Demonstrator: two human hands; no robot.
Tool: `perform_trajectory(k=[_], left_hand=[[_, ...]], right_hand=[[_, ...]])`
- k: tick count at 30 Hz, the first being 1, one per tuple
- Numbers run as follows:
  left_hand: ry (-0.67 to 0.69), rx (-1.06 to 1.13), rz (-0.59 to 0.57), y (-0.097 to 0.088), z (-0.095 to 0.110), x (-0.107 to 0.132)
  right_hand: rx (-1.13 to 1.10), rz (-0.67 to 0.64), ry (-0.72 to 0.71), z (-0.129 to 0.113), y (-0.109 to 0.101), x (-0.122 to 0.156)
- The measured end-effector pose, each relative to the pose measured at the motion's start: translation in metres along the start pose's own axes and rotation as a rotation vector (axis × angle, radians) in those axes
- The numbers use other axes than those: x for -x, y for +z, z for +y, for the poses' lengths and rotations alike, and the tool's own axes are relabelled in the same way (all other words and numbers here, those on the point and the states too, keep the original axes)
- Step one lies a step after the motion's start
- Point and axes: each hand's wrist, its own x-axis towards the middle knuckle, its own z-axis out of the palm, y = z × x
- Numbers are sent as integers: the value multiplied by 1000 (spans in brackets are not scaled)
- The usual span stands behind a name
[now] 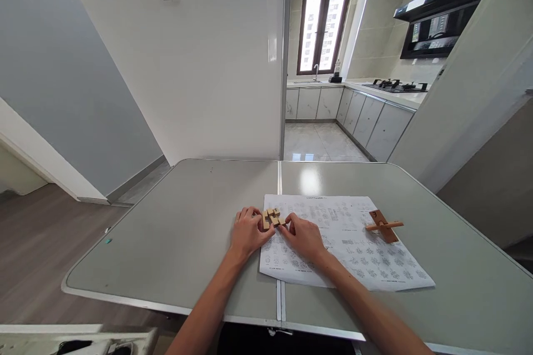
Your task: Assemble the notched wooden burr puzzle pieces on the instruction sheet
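A cluster of small notched wooden puzzle blocks sits between my hands, over the left edge of a printed sheet. My left hand closes on the cluster's left side, thumb in front and fingers behind. On the right side, my right hand pinches a block at the cluster's end with thumb and fingertips. The printed sheet lies under my right hand, covered in rows of small diagrams. How the blocks interlock is partly hidden by my fingers.
A flat brown wooden piece with a wooden rod across it lies on the sheet's right part. The grey folding table has a metal seam down its middle. A small green bit lies near its left edge.
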Motion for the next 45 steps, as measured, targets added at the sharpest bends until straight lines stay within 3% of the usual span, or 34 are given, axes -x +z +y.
perform_trajectory(k=[12, 29, 34, 42, 45], left_hand=[[-37, -26, 77, 0, -1, -1], [-31, 11, 100, 1, 1, -2], [-31, 22, 111, 0, 2, -2], [-20, 28, 144, 1, 3, -1], [-14, 29, 148, 2, 3, -1]], right_hand=[[15, -11, 4, -2, -3, 1], [-216, 80, 87, -4, -9, 1], [-424, 143, 141, -3, -13, -1], [-966, 175, 362, 16, -28, -7], [-1362, 227, 461, 33, -44, 0]])
